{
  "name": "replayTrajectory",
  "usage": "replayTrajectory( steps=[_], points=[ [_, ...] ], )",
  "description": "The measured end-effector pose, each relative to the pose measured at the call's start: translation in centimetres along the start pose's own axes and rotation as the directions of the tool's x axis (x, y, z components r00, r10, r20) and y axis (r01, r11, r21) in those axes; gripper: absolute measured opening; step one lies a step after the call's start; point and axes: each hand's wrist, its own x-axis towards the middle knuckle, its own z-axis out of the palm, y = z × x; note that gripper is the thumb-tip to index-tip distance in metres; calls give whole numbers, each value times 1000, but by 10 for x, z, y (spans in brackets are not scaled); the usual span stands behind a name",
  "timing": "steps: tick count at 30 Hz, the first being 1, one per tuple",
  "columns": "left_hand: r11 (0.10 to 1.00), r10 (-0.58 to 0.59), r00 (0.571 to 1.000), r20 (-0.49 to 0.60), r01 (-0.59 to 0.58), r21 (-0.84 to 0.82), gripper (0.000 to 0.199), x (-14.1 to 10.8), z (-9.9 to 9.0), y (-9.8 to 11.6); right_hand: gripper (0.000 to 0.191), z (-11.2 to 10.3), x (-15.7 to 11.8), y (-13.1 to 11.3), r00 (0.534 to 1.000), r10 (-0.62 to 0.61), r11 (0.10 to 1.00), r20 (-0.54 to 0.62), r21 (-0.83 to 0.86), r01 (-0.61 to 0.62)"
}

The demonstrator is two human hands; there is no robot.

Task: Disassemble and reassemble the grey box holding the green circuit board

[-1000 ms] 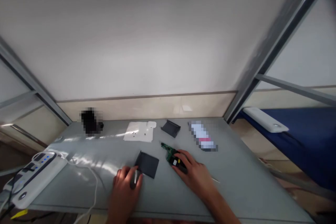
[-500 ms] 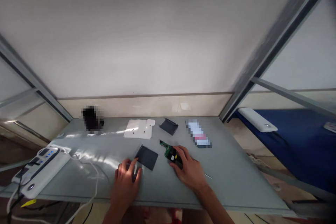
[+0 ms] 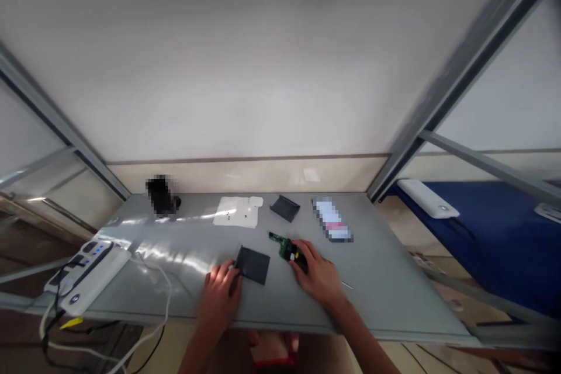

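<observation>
My right hand (image 3: 319,277) is wrapped round a black electronic unit (image 3: 290,251) with a green circuit board sticking out at its far left end. A yellow mark and a small white one show on it; the palm hides its near end. A thin metal rod (image 3: 347,286) juts out to the right of this wrist. Over to the left, my left hand (image 3: 222,289) has its fingers curled at the left edge of a flat dark grey cover (image 3: 255,266), which lies on the table. A dark patch shows between its thumb and forefinger, and I cannot make out what it is.
Behind lie a white sheet (image 3: 239,213) with several tiny dark bits, a second dark cover (image 3: 286,208) and a blurred-out phone (image 3: 333,221). A white power strip (image 3: 87,277) with cables stands on the left, near a blurred black object (image 3: 162,196). Metal posts flank the grey table (image 3: 394,280).
The view has shifted slightly. My left fingers have drawn closer together at the cover's edge, and the cover has turned a little. My right hand keeps its hold on the unit.
</observation>
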Motion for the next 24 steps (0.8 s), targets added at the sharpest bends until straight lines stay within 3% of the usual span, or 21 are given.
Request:
replayTrajectory(
  steps=[8, 18, 21, 24],
  points=[
    [994, 75, 994, -79, -81, -72, 22, -2, -1, -3, 37, 4, 0, 0, 996, 33, 998, -78, -52, -37],
    [988, 76, 997, 1, -75, -138, 32, -7, -14, 1, 34, 0, 0, -4, 996, 45, 998, -71, -35, -47],
    [991, 80, 994, 72, -72, -113, 47, -3, -18, 2, 34, 2, 0, -1, 996, 42, 998, -83, -42, -45],
    [992, 88, 989, 122, -75, -105, 44, 1, -18, 3, 34, 5, 0, 3, 995, 27, 999, -98, -38, -31]
  ],
)
